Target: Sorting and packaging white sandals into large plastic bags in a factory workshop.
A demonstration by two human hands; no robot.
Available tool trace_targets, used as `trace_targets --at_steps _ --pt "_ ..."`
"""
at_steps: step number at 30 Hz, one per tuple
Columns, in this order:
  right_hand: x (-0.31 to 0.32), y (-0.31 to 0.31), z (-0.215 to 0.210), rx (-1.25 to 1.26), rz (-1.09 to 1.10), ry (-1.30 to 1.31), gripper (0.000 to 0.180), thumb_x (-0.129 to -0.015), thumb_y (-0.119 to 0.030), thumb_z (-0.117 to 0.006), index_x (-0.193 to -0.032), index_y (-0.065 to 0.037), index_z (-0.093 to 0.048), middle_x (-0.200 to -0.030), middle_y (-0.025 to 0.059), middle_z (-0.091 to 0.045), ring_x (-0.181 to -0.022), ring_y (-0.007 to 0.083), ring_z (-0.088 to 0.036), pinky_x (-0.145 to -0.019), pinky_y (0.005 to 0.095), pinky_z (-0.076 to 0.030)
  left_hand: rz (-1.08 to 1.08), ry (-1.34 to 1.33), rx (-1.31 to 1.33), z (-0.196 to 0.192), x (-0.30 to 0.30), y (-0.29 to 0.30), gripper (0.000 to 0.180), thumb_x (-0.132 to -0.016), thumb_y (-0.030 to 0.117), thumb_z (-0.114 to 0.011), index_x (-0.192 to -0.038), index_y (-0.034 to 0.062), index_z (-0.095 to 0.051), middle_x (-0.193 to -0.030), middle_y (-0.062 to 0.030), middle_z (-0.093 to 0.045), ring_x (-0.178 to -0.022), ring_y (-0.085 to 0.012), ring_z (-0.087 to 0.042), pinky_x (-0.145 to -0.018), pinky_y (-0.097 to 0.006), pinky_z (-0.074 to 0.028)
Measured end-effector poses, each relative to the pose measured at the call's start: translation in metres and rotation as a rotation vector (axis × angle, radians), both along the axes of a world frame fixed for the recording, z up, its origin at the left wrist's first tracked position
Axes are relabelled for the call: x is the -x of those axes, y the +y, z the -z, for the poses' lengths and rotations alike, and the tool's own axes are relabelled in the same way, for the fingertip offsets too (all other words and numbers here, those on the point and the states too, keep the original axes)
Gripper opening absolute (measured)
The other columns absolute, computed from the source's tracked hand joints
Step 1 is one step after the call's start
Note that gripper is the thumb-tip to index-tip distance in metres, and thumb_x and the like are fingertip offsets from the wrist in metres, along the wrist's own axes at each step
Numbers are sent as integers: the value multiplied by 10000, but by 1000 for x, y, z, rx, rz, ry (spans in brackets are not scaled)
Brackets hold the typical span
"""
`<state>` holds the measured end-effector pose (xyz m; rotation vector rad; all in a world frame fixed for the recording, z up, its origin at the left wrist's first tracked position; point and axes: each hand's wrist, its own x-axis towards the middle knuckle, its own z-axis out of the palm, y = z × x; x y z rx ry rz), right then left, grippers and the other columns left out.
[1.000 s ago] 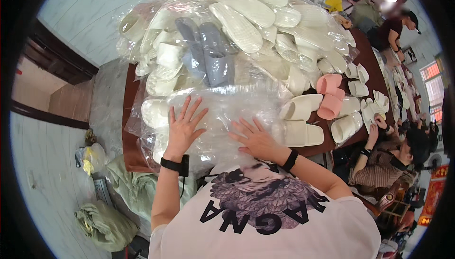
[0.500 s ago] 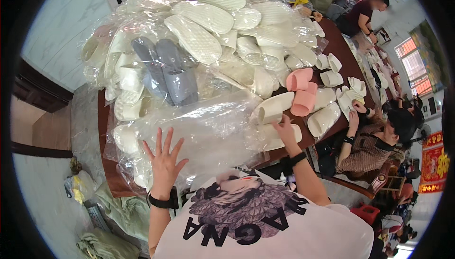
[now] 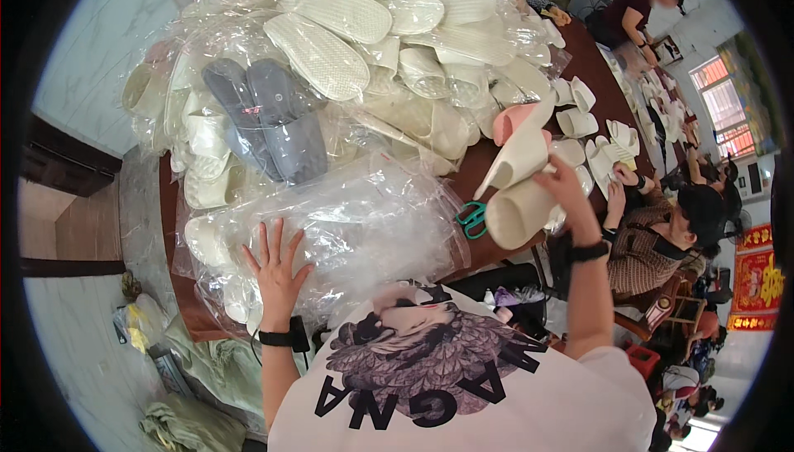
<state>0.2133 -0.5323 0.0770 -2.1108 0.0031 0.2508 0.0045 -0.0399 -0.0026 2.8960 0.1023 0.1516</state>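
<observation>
My left hand (image 3: 277,268) lies with fingers spread on a clear plastic bag (image 3: 364,220) at the near side of the table. At the right, my right hand (image 3: 566,191) grips a pair of cream slippers (image 3: 517,214) by their near side, lifted and tilted above the tabletop. Its fingertips are partly hidden by the slippers. Green-handled scissors (image 3: 472,220) lie between the bag and the held pair. Behind that pair, pink slippers (image 3: 507,124) are partly covered.
Beyond the bag rises a large heap of plastic-wrapped cream slippers (image 3: 339,15), with a grey pair (image 3: 285,125) at its left. More loose cream slippers (image 3: 576,123) stand near the table's right edge. A co-worker (image 3: 653,249) sits at the right, handling slippers.
My right hand has taken hold of the cream slippers, lifted them and moved right, uncovering the scissors. My left hand stays spread on the bag, slightly further left in view.
</observation>
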Motion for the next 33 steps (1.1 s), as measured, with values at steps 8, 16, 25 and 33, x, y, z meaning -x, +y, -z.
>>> trace_targets --at_steps 8,16,25,33 --pt "-160 -125 -35 674 -69 -431 491 -769 -258 -776 -1175 -24 -631 -1040 114 -670 -910 243 -640 -802 345 -502 2 -19 20 2 -4 -3 724 -718 255 -796 -1389 256 -522 -1598 -39 -276 -1497 -325 -168 -1159 -656 -44" --pt "-202 -92 -26 635 90 -633 258 -873 -242 -631 -1093 -109 -657 -982 132 -697 -928 296 -675 -799 401 -514 -7 5 6 2 -2 -4 689 -738 277 -779 -1382 242 -535 -1597 -49 -284 -1498 -326 -164 -1171 -625 -17" --pt "-22 -103 154 1036 124 -259 417 -868 -448 -654 -1075 -90 -599 -956 160 -645 -885 364 -643 -718 489 -518 -21 6 17 3 -4 -6 700 -742 281 -783 -1392 254 -522 -1590 -35 -291 -1496 -319 -171 -1166 -645 -32" --pt "1 -107 157 1289 -132 -437 312 -846 -250 -653 -1103 -82 -598 -1015 137 -629 -978 349 -610 -766 481 -520 -12 -16 30 2 -2 -7 704 -734 254 -791 -1383 240 -520 -1593 -39 -285 -1497 -325 -162 -1164 -649 -34"
